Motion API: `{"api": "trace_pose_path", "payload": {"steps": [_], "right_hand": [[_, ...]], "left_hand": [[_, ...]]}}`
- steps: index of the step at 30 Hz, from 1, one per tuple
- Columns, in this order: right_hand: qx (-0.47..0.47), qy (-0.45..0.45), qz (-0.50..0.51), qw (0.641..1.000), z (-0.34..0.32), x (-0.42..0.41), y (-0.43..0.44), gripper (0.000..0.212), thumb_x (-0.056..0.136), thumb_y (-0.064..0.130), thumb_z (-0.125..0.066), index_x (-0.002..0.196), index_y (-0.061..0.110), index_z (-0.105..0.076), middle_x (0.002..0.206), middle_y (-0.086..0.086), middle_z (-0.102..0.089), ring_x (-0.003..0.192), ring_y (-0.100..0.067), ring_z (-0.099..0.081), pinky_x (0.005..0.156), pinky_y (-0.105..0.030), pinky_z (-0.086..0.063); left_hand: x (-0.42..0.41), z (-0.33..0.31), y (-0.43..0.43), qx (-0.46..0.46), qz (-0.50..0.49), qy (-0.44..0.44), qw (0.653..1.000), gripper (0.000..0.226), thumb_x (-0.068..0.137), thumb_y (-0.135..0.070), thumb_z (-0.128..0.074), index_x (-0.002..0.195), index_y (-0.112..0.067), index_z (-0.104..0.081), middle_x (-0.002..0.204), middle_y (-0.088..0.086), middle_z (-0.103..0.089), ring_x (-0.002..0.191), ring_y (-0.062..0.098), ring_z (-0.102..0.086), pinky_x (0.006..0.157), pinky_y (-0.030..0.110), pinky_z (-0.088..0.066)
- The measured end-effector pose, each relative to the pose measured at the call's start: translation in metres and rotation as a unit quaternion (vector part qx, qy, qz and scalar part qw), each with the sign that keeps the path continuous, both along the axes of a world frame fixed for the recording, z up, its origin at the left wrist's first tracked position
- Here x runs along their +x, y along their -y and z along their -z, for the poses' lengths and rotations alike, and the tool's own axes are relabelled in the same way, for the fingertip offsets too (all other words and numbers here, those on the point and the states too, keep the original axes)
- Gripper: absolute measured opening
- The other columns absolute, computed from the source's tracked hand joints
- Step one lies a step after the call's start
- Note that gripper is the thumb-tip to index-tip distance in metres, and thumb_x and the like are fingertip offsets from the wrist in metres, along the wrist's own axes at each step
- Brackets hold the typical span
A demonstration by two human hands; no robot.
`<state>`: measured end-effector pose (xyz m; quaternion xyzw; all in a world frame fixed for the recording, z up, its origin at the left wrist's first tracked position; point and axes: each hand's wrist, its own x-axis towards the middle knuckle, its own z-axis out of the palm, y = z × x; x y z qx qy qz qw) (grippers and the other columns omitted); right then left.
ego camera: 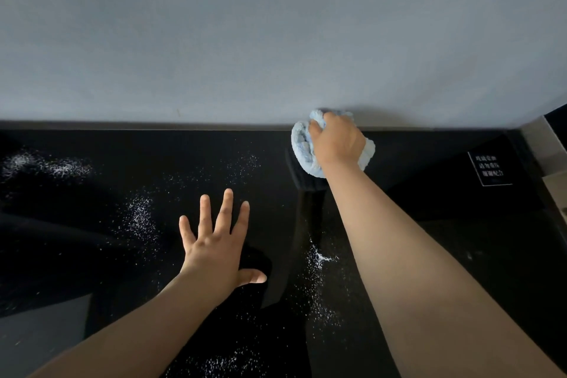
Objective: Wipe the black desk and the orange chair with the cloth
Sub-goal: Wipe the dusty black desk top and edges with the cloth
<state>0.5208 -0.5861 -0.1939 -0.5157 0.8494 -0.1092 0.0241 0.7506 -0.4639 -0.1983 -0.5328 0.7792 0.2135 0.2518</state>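
right hand [336,139] clutching cloth [302,147], fingers curled

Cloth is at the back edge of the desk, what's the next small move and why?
Probably draw the right hand and its blue cloth toward you across the black desk, through the white powder beside the forearm. That patch looks unwiped, and the left hand lies spread clear of it.

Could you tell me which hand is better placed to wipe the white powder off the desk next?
Right: the right hand grips the blue cloth at the back of the desk, while the left hand is spread open, holding nothing.
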Motion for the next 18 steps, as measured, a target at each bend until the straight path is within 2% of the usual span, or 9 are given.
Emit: {"api": "trace_pose_path", "payload": {"steps": [5, 7, 10, 13, 15, 18], "right_hand": [[0.049, 0.006, -0.017, 0.999, -0.005, -0.006, -0.013, 0.033, 0.096, 0.039, -0.044, 0.083, 0.013, -0.061, 0.072, 0.000, -0.050, 0.067, -0.020, -0.053, 0.060, -0.029, -0.032], [0.039, -0.004, -0.009, 0.999, -0.003, -0.004, -0.032, 0.035, 0.095, 0.042, -0.043, 0.083, 0.015, -0.062, 0.067, 0.002, -0.051, 0.065, -0.019, -0.057, 0.058, -0.028, -0.033], [0.051, 0.002, -0.020, 0.999, -0.007, 0.000, -0.065, 0.030, 0.096, 0.042, -0.046, 0.089, 0.021, -0.066, 0.069, 0.004, -0.055, 0.063, -0.014, -0.052, 0.057, -0.026, -0.032], [0.075, 0.012, -0.017, 0.997, -0.019, -0.002, -0.090, 0.028, 0.094, 0.042, -0.046, 0.080, 0.024, -0.062, 0.064, 0.007, -0.051, 0.061, -0.011, -0.049, 0.052, -0.026, -0.029], [0.060, -0.001, -0.016, 0.998, -0.031, -0.006, -0.094, 0.029, 0.094, 0.043, -0.046, 0.076, 0.024, -0.057, 0.067, 0.007, -0.051, 0.062, -0.013, -0.050, 0.053, -0.026, -0.030], [0.006, -0.025, -0.011, 1.000, -0.047, -0.013, -0.076, 0.030, 0.095, 0.044, -0.047, 0.090, 0.020, -0.064, 0.083, 0.001, -0.057, 0.068, -0.014, -0.047, 0.060, -0.028, -0.033]], "left_hand": [[-0.001, -0.002, 0.000, 0.003, -0.003, -0.002, 1.000, 0.126, 0.067, -0.082, -0.049, 0.137, -0.022, 0.036, 0.147, 0.005, 0.045, 0.137, 0.041, 0.033, 0.113, 0.064, 0.001], [-0.001, -0.003, 0.000, 0.005, -0.002, -0.002, 1.000, 0.126, 0.067, -0.082, -0.050, 0.139, -0.022, 0.035, 0.147, 0.006, 0.045, 0.138, 0.041, 0.033, 0.113, 0.064, 0.000], [-0.001, -0.005, 0.000, 0.005, 0.000, 0.000, 1.000, 0.125, 0.068, -0.082, -0.050, 0.141, -0.023, 0.034, 0.147, 0.006, 0.045, 0.138, 0.041, 0.033, 0.114, 0.064, 0.000], [-0.001, -0.007, 0.000, 0.007, 0.002, -0.002, 1.000, 0.124, 0.068, -0.082, -0.050, 0.145, -0.024, 0.030, 0.147, 0.006, 0.044, 0.138, 0.042, 0.033, 0.113, 0.064, 0.000], [-0.002, -0.008, 0.000, 0.010, 0.002, 0.000, 1.000, 0.124, 0.069, -0.082, -0.050, 0.145, -0.024, 0.029, 0.147, 0.006, 0.044, 0.138, 0.042, 0.033, 0.113, 0.064, 0.000], [-0.002, -0.008, 0.000, 0.008, 0.004, 0.006, 1.000, 0.124, 0.068, -0.082, -0.049, 0.145, -0.024, 0.030, 0.147, 0.006, 0.044, 0.138, 0.042, 0.032, 0.113, 0.064, -0.001]]}}
